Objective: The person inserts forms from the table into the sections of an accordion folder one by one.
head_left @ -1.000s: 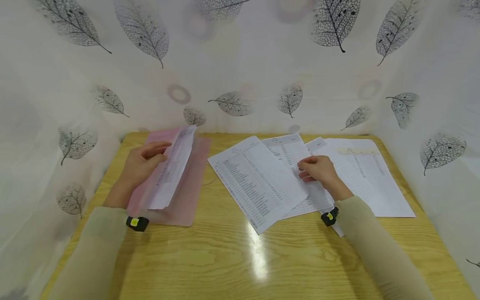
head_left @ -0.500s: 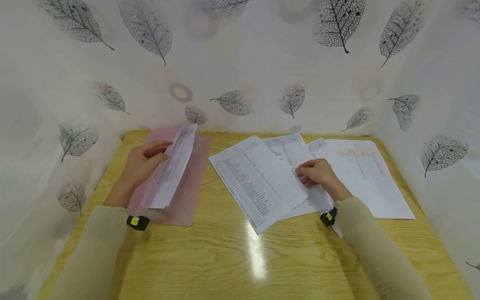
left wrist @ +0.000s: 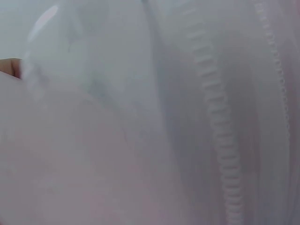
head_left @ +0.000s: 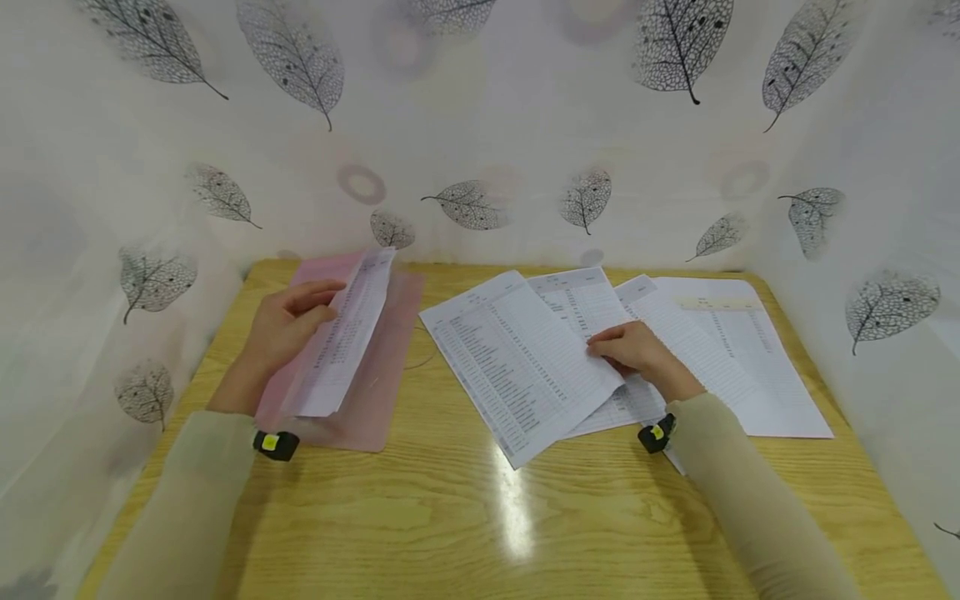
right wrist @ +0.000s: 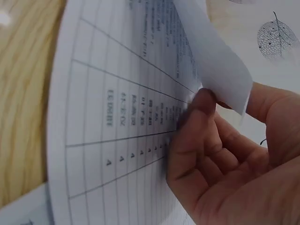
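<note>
My left hand [head_left: 324,305] holds a narrow, printed sheet [head_left: 341,346] upright over an open pink folder [head_left: 375,400] at the left of the table, thumb and fingers pinching its left edge. My right hand [head_left: 603,343] lies on a fan of printed table sheets, its fingers curled at the right edge of the top sheet [head_left: 517,358]. In the right wrist view the fingers [right wrist: 187,140] press on the gridded sheet [right wrist: 108,93] and a raised paper corner [right wrist: 220,70] stands between them and the thumb. The left wrist view is a pale blur.
More printed sheets [head_left: 720,350] are spread to the right, reaching the back right of the wooden table [head_left: 480,517]. A leaf-patterned white cloth [head_left: 480,125] closes in the table at the back and on both sides.
My right hand has slid a little left and down onto the top sheet's right edge, which lifts slightly. The left hand and its sheet have stayed in place.
</note>
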### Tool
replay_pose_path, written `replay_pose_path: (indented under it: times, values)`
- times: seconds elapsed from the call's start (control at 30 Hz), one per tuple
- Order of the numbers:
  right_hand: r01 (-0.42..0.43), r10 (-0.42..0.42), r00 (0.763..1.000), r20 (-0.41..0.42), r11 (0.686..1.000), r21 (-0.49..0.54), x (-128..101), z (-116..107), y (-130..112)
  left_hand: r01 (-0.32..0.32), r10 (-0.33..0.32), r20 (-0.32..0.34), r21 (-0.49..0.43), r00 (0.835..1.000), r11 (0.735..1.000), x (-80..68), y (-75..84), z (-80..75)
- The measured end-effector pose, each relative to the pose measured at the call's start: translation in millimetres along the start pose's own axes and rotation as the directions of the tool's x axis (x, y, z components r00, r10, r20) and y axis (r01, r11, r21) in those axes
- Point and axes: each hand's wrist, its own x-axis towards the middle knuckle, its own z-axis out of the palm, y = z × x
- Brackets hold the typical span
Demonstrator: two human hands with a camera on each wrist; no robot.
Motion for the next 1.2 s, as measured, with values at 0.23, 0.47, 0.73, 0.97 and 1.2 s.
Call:
replay_pose_path:
  times: [0.23,0.47,0.73,0.97,1.2]
  values:
    - [-0.031,0.024,0.988,0.151,0.999,0.045,-2.0,0.7,0.5,-0.002,0.002,-0.001,0.008,1.000,1.000,-0.4,0.7,-1.3]
    - [-0.024,0.001,0.984,0.178,0.991,0.129,4.0,8.9,6.0,-0.012,0.012,-0.001,0.015,1.000,1.000,-0.8,0.0,-2.0]
    - [-0.009,-0.031,0.975,0.219,0.984,0.179,-2.0,3.1,1.7,-0.022,0.022,0.021,-0.020,1.000,1.000,-0.1,-2.4,-4.8]
    - [0.005,-0.105,0.961,0.255,0.931,0.365,-4.9,3.8,-1.1,-0.032,0.034,0.029,-0.049,0.999,0.998,-0.1,-5.2,-7.4]
    - [-0.014,-0.156,0.934,0.320,0.882,0.471,-5.1,9.5,-0.2,-0.025,0.027,0.037,-0.057,0.999,0.998,0.2,-4.6,-8.1]
